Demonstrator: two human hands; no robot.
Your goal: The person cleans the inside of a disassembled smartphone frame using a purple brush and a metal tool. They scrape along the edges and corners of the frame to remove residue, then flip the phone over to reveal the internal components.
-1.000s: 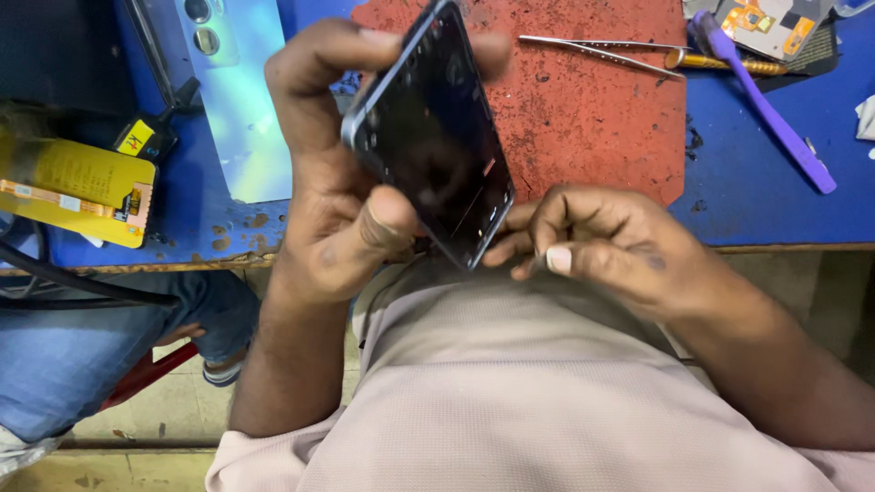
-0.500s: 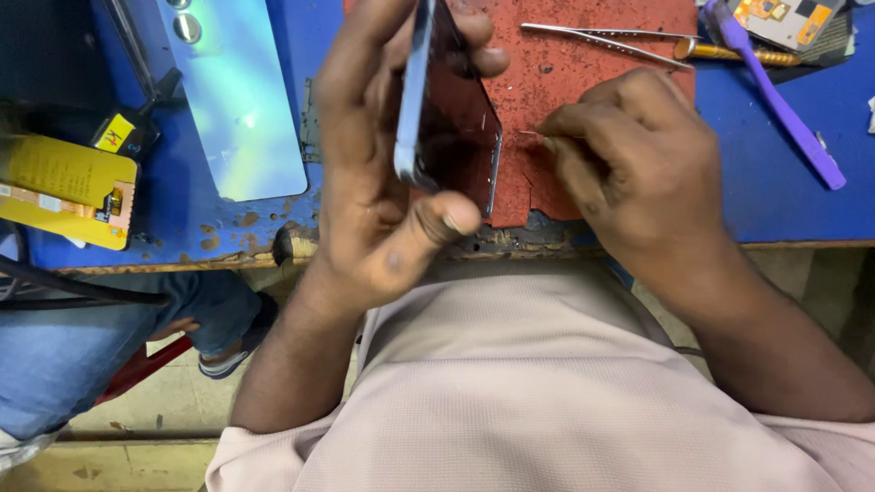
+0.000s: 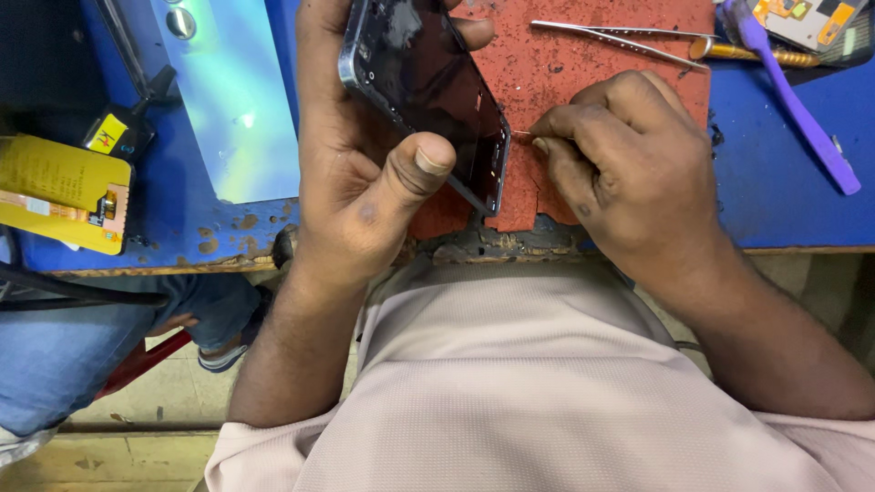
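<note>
My left hand (image 3: 365,173) grips a dark smartphone (image 3: 428,82), tilted over the worn red mat (image 3: 583,73), with the thumb pressed on its lower face. My right hand (image 3: 629,155) pinches a thin pin-like tool (image 3: 521,134) between thumb and fingers. The tool's tip touches the right side edge of the phone. Both hands sit just over the front edge of the blue table (image 3: 784,191).
Metal tweezers (image 3: 611,36), a yellow-handled tool (image 3: 756,55) and a purple plastic pry tool (image 3: 793,100) lie at the back right. A light-blue phone back cover (image 3: 232,100) lies left, with a yellow battery (image 3: 59,191) and small black bottle (image 3: 123,128). Another person's jeans-clad leg (image 3: 55,355) is at lower left.
The phone was raised and turned from facing me to angled over the mat. My right hand moved up from my lap to the phone's right edge with the thin tool.
</note>
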